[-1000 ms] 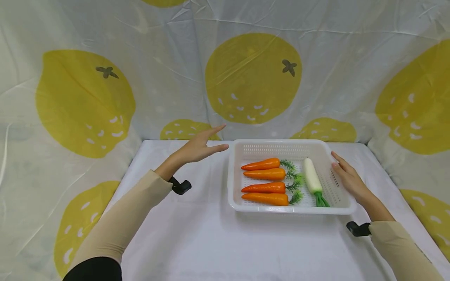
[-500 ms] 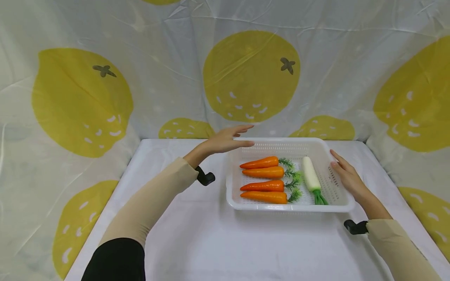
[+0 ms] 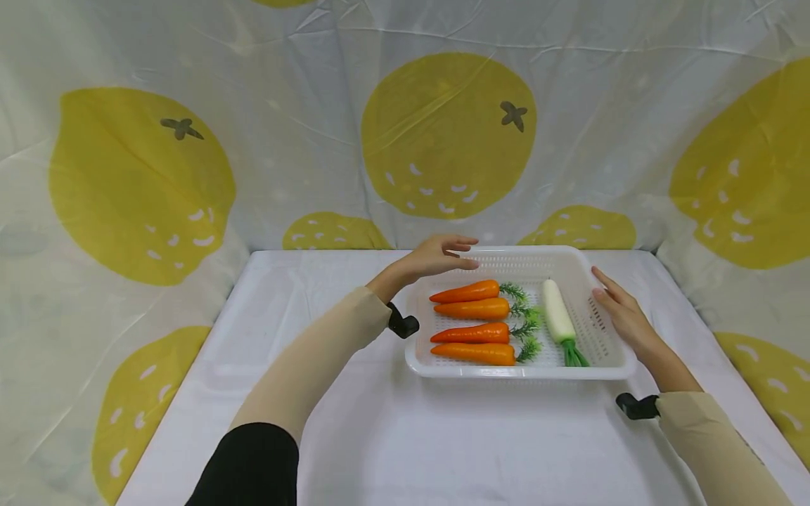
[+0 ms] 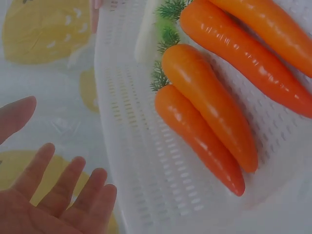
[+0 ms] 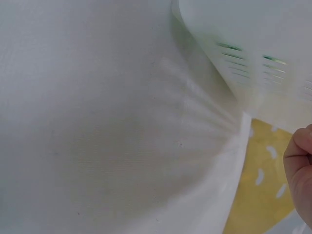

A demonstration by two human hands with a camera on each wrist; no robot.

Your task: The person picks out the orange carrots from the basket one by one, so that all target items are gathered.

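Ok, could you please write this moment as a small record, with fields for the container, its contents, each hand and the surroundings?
Container: white perforated basket
Contents: four orange carrots, green tops pointing right; one white radish to their right, leaves toward the person
Left hand: left hand near the basket's far left corner, holding nothing
Right hand: right hand at the basket's right rim; grip unclear
Surface: white tablecloth
Backdrop: yellow fruit-print curtain
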